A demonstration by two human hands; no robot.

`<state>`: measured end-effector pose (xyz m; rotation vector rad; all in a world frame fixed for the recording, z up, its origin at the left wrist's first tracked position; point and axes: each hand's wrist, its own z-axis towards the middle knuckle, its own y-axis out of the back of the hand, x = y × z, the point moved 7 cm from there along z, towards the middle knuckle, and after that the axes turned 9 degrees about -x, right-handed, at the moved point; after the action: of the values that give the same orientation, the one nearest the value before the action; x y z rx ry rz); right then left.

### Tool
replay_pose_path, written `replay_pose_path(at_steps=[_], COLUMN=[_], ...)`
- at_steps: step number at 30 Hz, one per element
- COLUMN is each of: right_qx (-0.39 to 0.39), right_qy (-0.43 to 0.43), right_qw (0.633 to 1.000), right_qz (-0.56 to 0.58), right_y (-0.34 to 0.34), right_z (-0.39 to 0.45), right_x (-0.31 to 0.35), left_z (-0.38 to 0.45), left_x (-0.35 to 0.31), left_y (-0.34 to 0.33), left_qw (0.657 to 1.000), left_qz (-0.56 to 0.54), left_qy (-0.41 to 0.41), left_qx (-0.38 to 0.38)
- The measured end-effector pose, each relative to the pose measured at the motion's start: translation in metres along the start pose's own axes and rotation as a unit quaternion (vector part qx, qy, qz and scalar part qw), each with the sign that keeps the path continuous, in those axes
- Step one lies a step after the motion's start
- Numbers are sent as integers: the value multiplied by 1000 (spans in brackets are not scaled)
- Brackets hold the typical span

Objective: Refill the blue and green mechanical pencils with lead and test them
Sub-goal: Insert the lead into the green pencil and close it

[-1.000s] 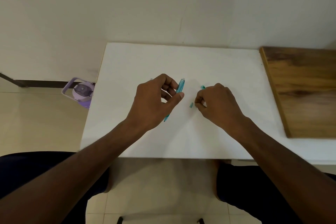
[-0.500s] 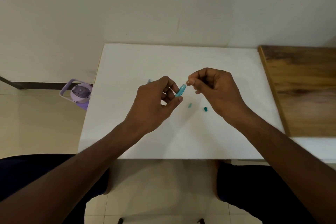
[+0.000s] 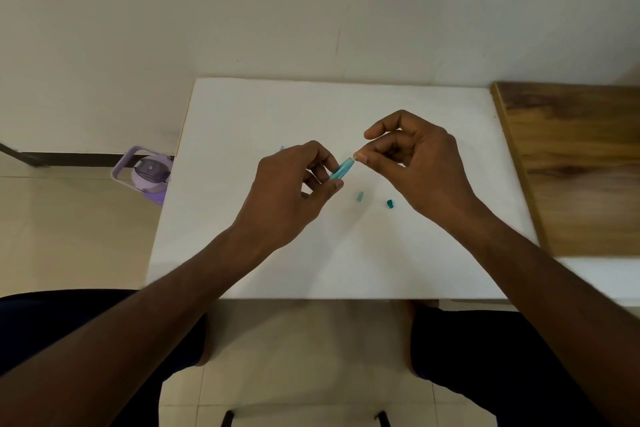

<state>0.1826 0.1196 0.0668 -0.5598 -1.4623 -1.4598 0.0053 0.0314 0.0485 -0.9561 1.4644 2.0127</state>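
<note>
White worktop (image 3: 346,260), rectangular, far edge against pale wall. Wooden board (image 3: 575,166) abutting right edge of worktop, grain running front to back. Tiled floor below; lilac bottle (image 3: 150,175) with handle standing on floor just off left edge of worktop, near far-left corner.

Left hand (image 3: 287,198) raised over middle of worktop, slightly left of centre, back of hand toward camera. Fingers curled, thumb and fingertips closed on blue-green mechanical pencil (image 3: 342,168); only upper end of barrel showing past fingers, tilted up and to the right. Rest of barrel hidden behind hand. Colour reads as translucent teal; blue or green not separable.

Right hand (image 3: 420,163) raised over middle of worktop, right of centre. Thumb and forefinger pinched together right at open upper end of pencil, tips touching or nearly touching it; other fingers loosely curled and spread above. Anything held in pinch too small to make out; lead not discernible.

Small pale-teal cap piece (image 3: 359,196) lying on worktop, near centre, below pencil tip and between the two hands. Darker teal cap piece (image 3: 390,203) lying just to its right, apart from it, under right hand's heel side.

Tiny blue tip of another item (image 3: 282,148) showing beyond left hand knuckles, toward far edge; identity not determinable.
</note>
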Motion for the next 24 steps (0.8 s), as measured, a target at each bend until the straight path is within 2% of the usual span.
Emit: replay_pose_path(at_steps=[4,11,18,24], right_qx=[21,32,42,63], right_qy=[84,59,73,28], right_qw=[994,995,995,997], right_qz=[-69,-72,-60,-27], right_y=[3,5,9,12], right_z=[-1,0,1,2], right_x=[10,8,11,5], left_z=[1,0,0,-1], left_x=[-1,-2,-5,-8], left_y=[-1,-2,-2,-1], left_qw=[999,999,999,999], left_qz=[41,25,24,11], left_qy=[-22,-25,-36,-42], left_qx=[8,12,15,19])
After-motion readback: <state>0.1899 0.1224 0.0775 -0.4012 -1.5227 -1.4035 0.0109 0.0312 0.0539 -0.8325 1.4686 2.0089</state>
